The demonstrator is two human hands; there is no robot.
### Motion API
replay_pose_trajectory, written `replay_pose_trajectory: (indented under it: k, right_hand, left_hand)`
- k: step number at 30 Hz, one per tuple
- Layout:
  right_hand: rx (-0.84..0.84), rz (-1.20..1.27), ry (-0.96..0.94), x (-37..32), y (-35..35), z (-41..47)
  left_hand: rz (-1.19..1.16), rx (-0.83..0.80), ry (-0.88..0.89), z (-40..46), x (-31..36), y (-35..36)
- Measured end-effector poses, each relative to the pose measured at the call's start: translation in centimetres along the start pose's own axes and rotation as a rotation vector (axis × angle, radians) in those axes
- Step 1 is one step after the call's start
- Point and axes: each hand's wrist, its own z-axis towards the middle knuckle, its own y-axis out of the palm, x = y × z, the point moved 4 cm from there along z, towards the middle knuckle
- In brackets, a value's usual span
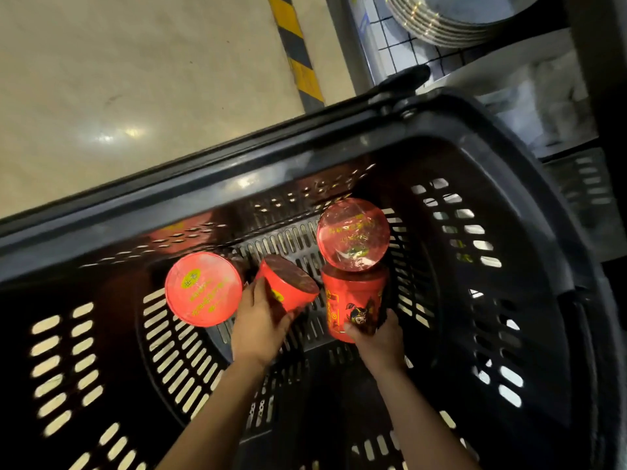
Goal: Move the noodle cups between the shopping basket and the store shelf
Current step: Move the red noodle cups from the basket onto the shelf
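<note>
Both my hands reach down into a black slotted shopping basket (509, 171). My left hand (258, 320) grips a red noodle cup (288, 288) that lies tilted, its dark bottom end facing up. My right hand (376, 337) grips another red noodle cup (353, 300) by its lower side; this one shows a printed figure. A third cup with a clear red lid (353, 234) stands just behind it. At the left stands one more cup, its red lid (203, 289) facing me.
The basket sits on a pale shiny floor (135, 79) with a yellow-and-black hazard stripe (298, 52). A metal rack post (353, 45) and a stack of round metal trays (451, 18) are at the upper right. A black handle (403, 79) lies along the basket's far rim.
</note>
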Motion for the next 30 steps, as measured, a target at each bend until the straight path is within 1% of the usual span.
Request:
replay_pose_trajectory:
  k: [4, 8, 10, 15, 18, 21, 25, 27, 30]
  right_hand:
    - [-0.014, 0.018, -0.068, -0.6, 1.5, 1.5]
    - [0.046, 0.039, -0.132, -1.1, 2.3, 3.1]
    - [0.062, 0.048, -0.169, -1.3, 2.5, 3.2]
    - [0.084, 0.054, -0.121, -1.0, 1.6, 2.8]
    - [0.063, 0.071, -0.038, -0.7, 0.5, 1.0]
    - [0.025, 0.104, -0.006, -0.6, -1.3, -2.3]
    - [-0.02, 0.197, -0.05, -1.1, -4.0, -8.6]
    - [-0.013, 0.312, -0.067, -2.1, -6.1, -12.7]
    - [-0.054, 0.454, -0.107, -3.8, -9.7, -19.1]
  left_hand:
    - [0.099, 0.028, -0.003, 0.4, -1.4, 1.4]
    - [0.094, -0.008, -0.057, 1.5, -2.5, 2.5]
    - [0.094, -0.006, -0.055, 1.9, -2.8, 2.8]
    - [0.04, 0.052, -0.042, 1.0, -2.7, 1.9]
    - [-0.062, 0.045, -0.052, -1.2, -2.3, 0.8]
    - [-0.258, 0.056, -0.058, -4.5, -1.0, -1.4]
    - [-0.518, 0.097, -0.122, -10.0, 2.0, -5.9]
    - [-0.616, 0.11, -0.132, -12.9, 3.8, -8.6]
    - [-0.748, 0.126, -0.114, -17.5, 7.0, -13.1]
